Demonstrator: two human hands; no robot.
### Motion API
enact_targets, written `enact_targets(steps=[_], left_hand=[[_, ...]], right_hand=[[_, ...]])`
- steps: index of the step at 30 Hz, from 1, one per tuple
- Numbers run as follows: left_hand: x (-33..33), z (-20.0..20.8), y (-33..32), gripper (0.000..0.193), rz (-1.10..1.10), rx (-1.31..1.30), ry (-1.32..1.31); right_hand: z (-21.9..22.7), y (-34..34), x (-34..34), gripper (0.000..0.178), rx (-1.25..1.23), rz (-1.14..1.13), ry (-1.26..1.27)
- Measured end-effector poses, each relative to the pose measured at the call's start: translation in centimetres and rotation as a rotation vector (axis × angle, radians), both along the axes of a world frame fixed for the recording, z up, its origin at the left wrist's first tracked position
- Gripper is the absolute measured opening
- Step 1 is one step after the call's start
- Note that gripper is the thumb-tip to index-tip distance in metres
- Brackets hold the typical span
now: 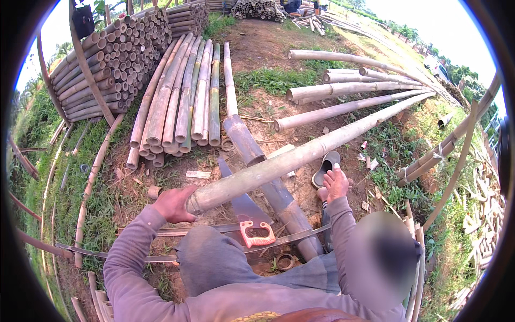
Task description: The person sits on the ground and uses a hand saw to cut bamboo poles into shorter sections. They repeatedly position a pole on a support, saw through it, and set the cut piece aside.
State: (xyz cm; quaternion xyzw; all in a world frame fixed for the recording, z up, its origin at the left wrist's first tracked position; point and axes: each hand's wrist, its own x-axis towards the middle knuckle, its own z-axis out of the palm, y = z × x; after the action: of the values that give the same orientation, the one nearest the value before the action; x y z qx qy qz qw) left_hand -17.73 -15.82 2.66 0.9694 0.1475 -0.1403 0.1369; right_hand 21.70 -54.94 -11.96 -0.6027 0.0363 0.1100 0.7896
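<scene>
While left hand [176, 205] clasps bamboo pole [300, 154] | right hand [337, 183] spread | handsaw [248, 209] idle | bamboo row [191, 88] already laid upper left, held pole outside

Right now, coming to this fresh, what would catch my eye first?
Probably the long pole of bamboo slanting across the middle, its near end at the left hand. Below it, beside the left knee, is an orange-handled saw. At upper left, a big stack of bamboo shows dozens of round ends.
</scene>
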Motion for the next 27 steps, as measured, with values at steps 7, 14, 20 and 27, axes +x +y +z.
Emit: enact_targets(steps=[7,14,20,27], left_hand=[[-24.4,-3.9,5.7,0.091,0.396,0.315,-0.017],[-37.2,-16.7,9.8,0.084,1.202,0.705,-0.720],[-10.9,-22.7,-0.2,0.110,0.809,-1.649,-1.420],[-17.3,-20.5,10.0,0.092,1.162,-1.391,-1.804]], right_hand=[[1.4,7.0,4.3,0.119,0.557,0.045,0.344],[3.0,22.7,-11.2,0.074,0.570,0.171,0.339],[5.6,27.8,-27.5,0.086,0.403,0.749,0.514],[1.3,18.3,-19.2,0.098,0.010,0.542,0.395]])
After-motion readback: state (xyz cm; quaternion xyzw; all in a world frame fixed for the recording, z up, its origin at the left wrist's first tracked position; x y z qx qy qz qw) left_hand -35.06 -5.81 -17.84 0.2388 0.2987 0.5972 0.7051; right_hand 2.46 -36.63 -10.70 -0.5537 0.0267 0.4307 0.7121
